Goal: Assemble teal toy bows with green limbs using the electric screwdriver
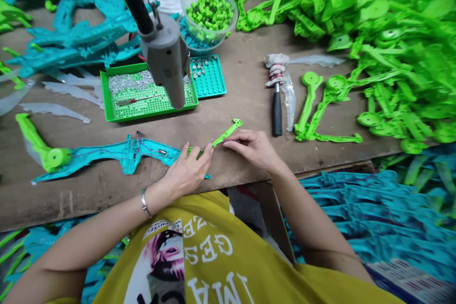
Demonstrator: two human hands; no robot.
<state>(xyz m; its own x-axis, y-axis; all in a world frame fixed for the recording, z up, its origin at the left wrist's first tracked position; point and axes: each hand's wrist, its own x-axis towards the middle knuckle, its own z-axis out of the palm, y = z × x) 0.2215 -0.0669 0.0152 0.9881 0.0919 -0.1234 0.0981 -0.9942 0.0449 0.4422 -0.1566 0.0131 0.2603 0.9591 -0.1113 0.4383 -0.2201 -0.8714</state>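
A blue plastic toy-bow half (103, 156) lies on the table with its inside up, thin wires and a small metal part showing. Its left end carries a green plastic limb (53, 156). Over its right end is my left hand (190, 166), fingers curled down onto a second green plastic limb (228, 131) that slants up and right. The joint beneath these fingers is hidden. My right hand (252, 149) is closed in a pinch beside the second limb; whatever its fingertips hold is too small to make out.
An electric screwdriver (166, 66) hangs over a green tray (153, 111) of screws. Behind stand a blue tray (210, 85) and a bowl (228, 21) of green parts. A hammer (277, 109) lies right. Green limbs (320, 4) pile up at right, blue halves (81, 42) at left.
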